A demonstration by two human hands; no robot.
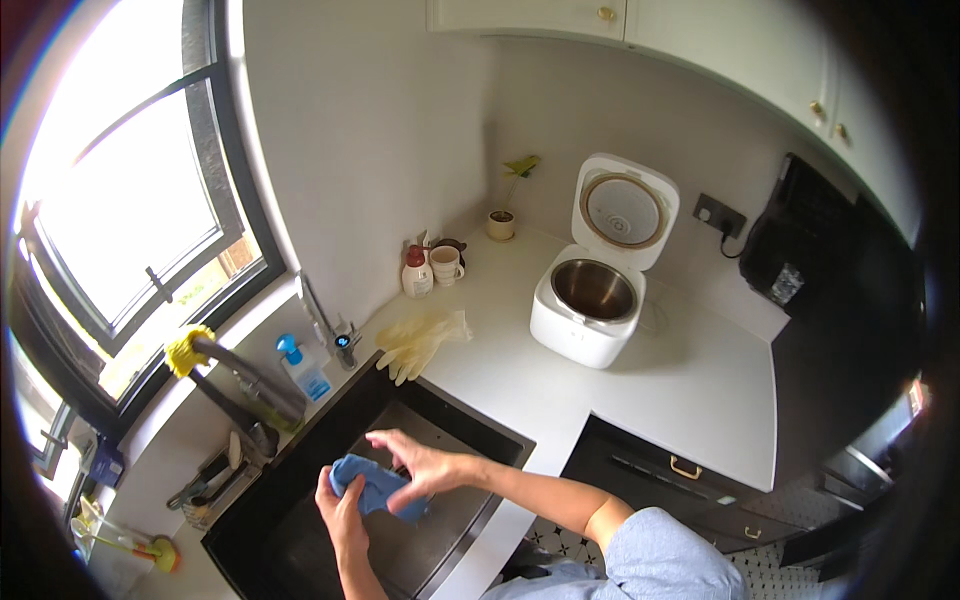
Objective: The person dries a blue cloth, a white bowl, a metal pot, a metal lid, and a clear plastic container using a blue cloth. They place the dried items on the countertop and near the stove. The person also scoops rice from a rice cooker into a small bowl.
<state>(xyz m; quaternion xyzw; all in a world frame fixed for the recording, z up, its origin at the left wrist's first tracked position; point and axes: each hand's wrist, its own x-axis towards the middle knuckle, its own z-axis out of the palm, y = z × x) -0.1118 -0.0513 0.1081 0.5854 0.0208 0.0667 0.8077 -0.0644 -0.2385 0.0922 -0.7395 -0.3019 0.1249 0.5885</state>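
Note:
Over the dark sink (450, 559), my left hand (345, 506) grips a blue cloth (379, 487) near its left end, thumb on top. My right hand (420, 469) is at the cloth's right part with its fingers spread; the thumb lies against or just over the cloth, and whether it grips is unclear. The tap (255, 382), with a yellow piece at its upper end, rises at the sink's left edge. A pair of pale yellow rubber gloves (420, 341) lies on the counter by the sink's far corner.
A white rice cooker (577, 341) stands with its lid up on the counter (682, 397). Near the wall are a pump bottle (417, 277), a cup (446, 264) and a potted plant (501, 224). A blue-topped soap bottle (304, 371) and a utensil holder (217, 491) line the window side.

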